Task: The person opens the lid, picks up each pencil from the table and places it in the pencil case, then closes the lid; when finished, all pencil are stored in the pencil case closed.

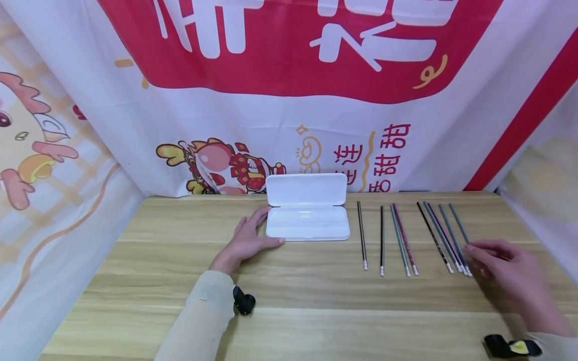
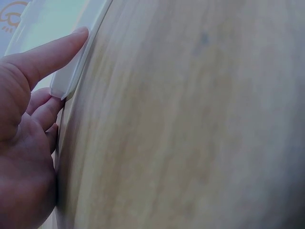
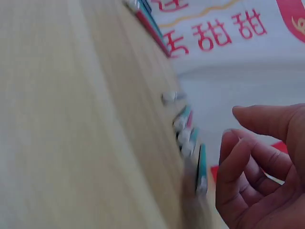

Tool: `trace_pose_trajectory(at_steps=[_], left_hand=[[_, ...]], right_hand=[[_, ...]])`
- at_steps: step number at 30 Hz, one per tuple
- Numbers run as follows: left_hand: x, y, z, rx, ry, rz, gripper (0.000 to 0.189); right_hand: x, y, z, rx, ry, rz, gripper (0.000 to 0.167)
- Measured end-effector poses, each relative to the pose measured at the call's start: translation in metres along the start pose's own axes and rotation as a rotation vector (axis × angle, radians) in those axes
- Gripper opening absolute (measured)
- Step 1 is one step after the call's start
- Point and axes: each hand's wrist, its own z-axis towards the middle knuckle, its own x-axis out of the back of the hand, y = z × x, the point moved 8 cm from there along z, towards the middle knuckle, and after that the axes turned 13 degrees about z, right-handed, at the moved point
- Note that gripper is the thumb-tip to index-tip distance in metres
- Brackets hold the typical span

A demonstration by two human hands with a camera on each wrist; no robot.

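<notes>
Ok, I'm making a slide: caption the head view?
Left hand touching an open white case, right hand beside spread-out pencils.

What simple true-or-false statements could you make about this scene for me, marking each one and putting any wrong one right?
1. The rectangular white case stands open. True.
2. It is packed full. False: the slim, white-ended pencils lie on the wood-grain table to its right.
3. The left hand touches the case. True.
4. The right hand is on the case too. False: its fingers are by the rightmost teal pencil.
5. The pencils differ in colour. True.
</notes>
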Motion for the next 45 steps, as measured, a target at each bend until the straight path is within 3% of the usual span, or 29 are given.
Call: trace_pose_trajectory(at_steps=[4,7,24,31,39,45], left_hand=[[0.000,0.000,0.000,-0.008,0.000,0.008,0.094],[0.000,0.000,0.000,-0.007,0.000,0.007,0.094],[0.000,-0.001,0.000,-0.004,-0.007,0.014,0.093],[0.000,-0.001,0.001,-0.007,-0.008,0.006,0.092],[-0.001,-0.001,0.003,-0.024,0.001,0.008,0.092],[-0.001,-0.001,0.002,-0.023,0.000,0.005,0.092]], right_hand=[[0.006,0.010,0.003,-0.050,0.017,-0.053,0.059],[0.007,0.013,0.004,-0.066,0.023,-0.070,0.063],[0.010,0.021,0.006,-0.102,0.068,-0.115,0.049],[0.013,0.023,0.005,-0.166,0.093,-0.125,0.051],[0.013,0.017,0.003,-0.118,0.046,-0.271,0.051],[0.011,0.015,0.001,-0.144,0.037,-0.283,0.046]])
